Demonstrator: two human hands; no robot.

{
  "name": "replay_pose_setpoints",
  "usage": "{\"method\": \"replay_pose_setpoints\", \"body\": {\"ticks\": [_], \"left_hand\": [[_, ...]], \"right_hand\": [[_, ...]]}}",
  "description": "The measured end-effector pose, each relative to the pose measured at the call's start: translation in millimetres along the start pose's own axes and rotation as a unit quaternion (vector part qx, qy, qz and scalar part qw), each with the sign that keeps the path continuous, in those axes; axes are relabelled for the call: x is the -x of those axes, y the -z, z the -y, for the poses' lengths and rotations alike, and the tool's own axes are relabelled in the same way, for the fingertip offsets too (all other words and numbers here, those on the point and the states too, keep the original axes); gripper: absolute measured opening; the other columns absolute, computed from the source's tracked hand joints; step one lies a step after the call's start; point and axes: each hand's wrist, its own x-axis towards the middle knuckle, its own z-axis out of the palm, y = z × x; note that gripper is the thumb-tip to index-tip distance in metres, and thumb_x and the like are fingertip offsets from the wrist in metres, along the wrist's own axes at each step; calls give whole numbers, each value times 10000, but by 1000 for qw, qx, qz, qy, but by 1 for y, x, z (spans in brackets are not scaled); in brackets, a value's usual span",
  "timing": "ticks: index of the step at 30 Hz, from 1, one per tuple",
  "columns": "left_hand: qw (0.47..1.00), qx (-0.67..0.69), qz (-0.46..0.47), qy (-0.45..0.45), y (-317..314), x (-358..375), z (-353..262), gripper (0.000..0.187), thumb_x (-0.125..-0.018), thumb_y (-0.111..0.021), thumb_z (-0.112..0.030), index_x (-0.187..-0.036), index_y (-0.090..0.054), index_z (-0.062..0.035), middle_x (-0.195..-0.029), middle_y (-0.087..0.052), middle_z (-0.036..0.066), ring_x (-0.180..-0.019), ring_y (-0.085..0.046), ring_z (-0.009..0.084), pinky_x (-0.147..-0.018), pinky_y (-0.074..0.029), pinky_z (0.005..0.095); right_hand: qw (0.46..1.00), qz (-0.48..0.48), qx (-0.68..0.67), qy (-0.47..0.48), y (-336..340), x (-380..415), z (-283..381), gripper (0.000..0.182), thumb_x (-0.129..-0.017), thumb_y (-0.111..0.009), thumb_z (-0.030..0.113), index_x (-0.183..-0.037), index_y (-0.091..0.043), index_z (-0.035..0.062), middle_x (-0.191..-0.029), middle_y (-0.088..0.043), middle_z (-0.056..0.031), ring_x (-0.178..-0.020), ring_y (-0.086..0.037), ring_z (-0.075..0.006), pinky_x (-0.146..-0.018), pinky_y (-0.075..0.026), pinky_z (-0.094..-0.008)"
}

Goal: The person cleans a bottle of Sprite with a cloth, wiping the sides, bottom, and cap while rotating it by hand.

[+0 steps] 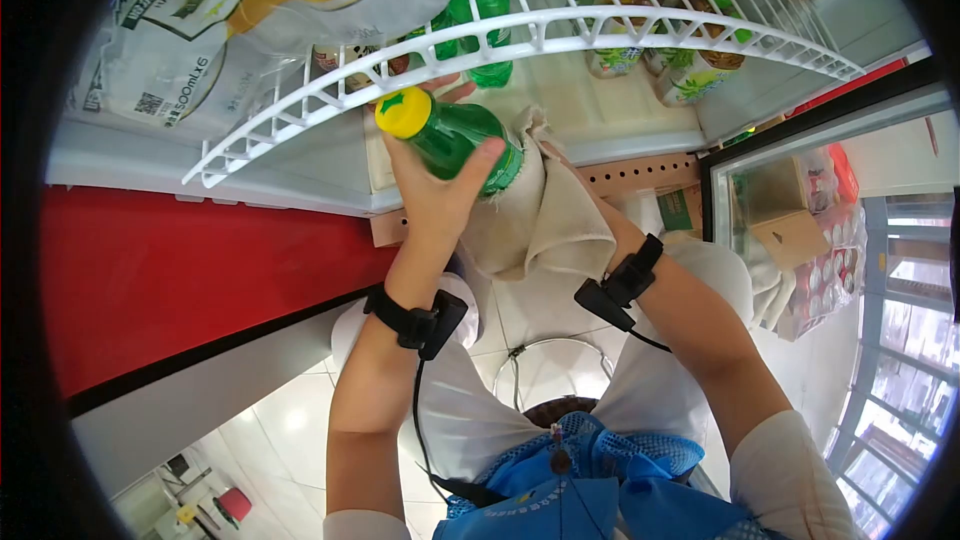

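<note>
My left hand [435, 185] is wrapped round a green plastic bottle [460, 140] with a yellow cap, held tilted just in front of the fridge's bottom level. A beige cloth [530, 220] hangs from my right hand [588, 195], which it mostly covers; the cloth lies against the lower end of the bottle. Behind the white wire shelf [560, 28] stand more green bottles [490, 40] with yellow caps.
Plastic-wrapped drinks [170, 35] sit on the wire shelf at left, and green-capped bottles [690, 70] stand farther right. The glass door [715, 202] is swung out at right. Cartons [785, 235] and shrink-wrapped cans [825, 270] show beyond it. A round-topped stool frame [550, 345] is below.
</note>
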Motion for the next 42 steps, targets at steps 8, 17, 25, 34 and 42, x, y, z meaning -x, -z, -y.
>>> {"method": "replay_pose_setpoints", "body": {"ticks": [8, 17, 25, 34, 42], "left_hand": [[983, -162, -71, 42, -9, 18, 13, 682, -595, -743, -135, -1116, -322, -7, -957, -488, 92, -827, -499, 163, -725, -418, 275], [963, -205, 90, 152, -14, 31, 28, 514, -648, -629, -54, -1100, -398, 25, -967, -527, 96, -877, -501, 155, -752, -411, 266], [968, 12, -113, 222, -20, 48, 47, 263, -733, -543, -89, -975, -502, 7, -834, -532, 37, -753, -480, 112, -695, -386, 227], [957, 69, -137, 246, -2, 24, 15, 188, -768, -584, -191, -827, -525, -23, -724, -522, 7, -651, -472, 65, -601, -386, 200], [976, -9, -142, 163, 3, 13, 7, 227, -743, -619, -185, -852, -525, -9, -749, -534, 27, -662, -498, 80, -594, -407, 209]], "right_hand": [[996, -76, 35, -9, 18, 20, -10, 374, -865, -385, 335, -1125, -446, 73, -1016, -533, -97, -872, -540, -202, -755, -448, -305], [870, -259, 276, 315, -9, 23, -17, 312, -846, -431, 178, -1057, -454, -50, -893, -536, -87, -795, -490, -124, -697, -403, -254], [840, -136, 436, 295, -29, 24, -11, 437, -793, -547, 281, -1115, -439, 6, -1026, -504, -82, -889, -496, -145, -797, -385, -269], [985, -37, 167, -12, -1, -3, -25, 644, -779, -378, 586, -1174, -417, 79, -1058, -519, -99, -914, -527, -201, -792, -422, -327], [919, -149, 301, 205, 4, 14, -64, 380, -858, -419, 342, -1034, -478, 11, -927, -544, -79, -853, -519, -144, -765, -415, -284]]}}
